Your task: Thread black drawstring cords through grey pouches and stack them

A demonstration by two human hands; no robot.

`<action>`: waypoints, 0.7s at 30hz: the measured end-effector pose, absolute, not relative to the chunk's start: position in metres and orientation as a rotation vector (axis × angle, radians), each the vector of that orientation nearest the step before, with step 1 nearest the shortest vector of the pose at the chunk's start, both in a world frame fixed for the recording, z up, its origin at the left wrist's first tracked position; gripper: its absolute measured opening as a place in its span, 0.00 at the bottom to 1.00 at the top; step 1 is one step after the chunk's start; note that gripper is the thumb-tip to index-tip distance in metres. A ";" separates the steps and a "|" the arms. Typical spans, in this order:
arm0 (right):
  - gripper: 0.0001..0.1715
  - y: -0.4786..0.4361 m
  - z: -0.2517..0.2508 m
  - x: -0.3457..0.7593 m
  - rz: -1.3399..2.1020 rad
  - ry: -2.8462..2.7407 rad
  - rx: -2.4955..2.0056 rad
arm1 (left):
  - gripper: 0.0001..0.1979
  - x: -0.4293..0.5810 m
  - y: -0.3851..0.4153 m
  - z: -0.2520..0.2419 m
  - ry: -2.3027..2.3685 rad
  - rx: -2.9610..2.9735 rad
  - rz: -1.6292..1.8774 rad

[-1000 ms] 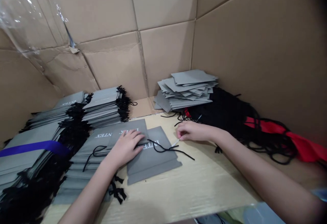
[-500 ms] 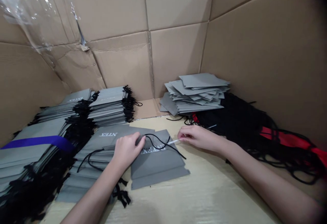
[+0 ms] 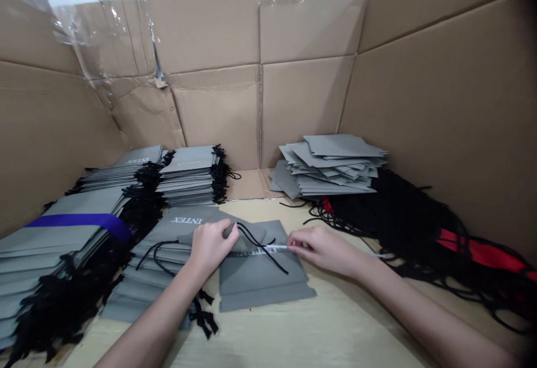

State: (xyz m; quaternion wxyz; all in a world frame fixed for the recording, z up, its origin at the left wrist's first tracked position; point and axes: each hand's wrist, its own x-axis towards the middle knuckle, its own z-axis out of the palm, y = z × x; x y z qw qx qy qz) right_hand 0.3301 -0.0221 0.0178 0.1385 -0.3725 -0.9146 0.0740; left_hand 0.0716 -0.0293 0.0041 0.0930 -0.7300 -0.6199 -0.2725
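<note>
A grey drawstring pouch (image 3: 264, 281) with white lettering lies flat on the table between my hands. My left hand (image 3: 215, 248) is closed at its upper left, thumb and forefinger pinching a black cord (image 3: 274, 260). The cord's loose ends trail across the lettering. In my right hand (image 3: 321, 249), the fingertips pinch a thin white rod (image 3: 280, 246). The rod points left over the pouch and its tip crosses near the cord; whether they are joined, I cannot tell. A white end also shows beyond my right wrist.
Corded pouches lie piled at the left (image 3: 146, 273), and a purple band (image 3: 84, 221) crosses one stack. Grey pouches without visible cords (image 3: 335, 166) are heaped back right. Beside them spreads a bundle of black cords (image 3: 403, 211) with red cloth (image 3: 474, 250). Cardboard walls (image 3: 210, 105) enclose the table.
The view has tilted up a little. My right hand has drawn slightly nearer to the left hand, with the rod now lying further over the pouch. The cord ends have shifted left.
</note>
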 end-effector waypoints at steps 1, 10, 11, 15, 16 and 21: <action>0.14 -0.024 0.018 0.328 0.206 -2.645 -1.086 | 0.18 0.071 -0.029 0.003 -1.831 -2.179 -0.809; 0.15 -0.027 0.010 0.322 0.049 -2.638 -1.101 | 0.20 0.074 -0.034 0.006 -1.626 -2.548 -0.679; 0.15 -0.026 0.010 0.322 0.034 -2.635 -1.091 | 0.20 0.074 -0.033 0.006 -1.602 -2.616 -0.650; 0.16 -0.026 0.012 0.326 0.016 -2.634 -1.039 | 0.19 0.071 -0.030 0.006 -1.619 -2.719 -0.643; 0.16 -0.026 0.012 0.327 0.026 -2.642 -1.025 | 0.18 0.070 -0.030 0.006 -1.630 -2.723 -0.658; 0.18 -0.027 0.013 0.328 0.052 -2.637 -0.988 | 0.14 0.066 -0.028 0.004 -1.636 -2.805 -0.734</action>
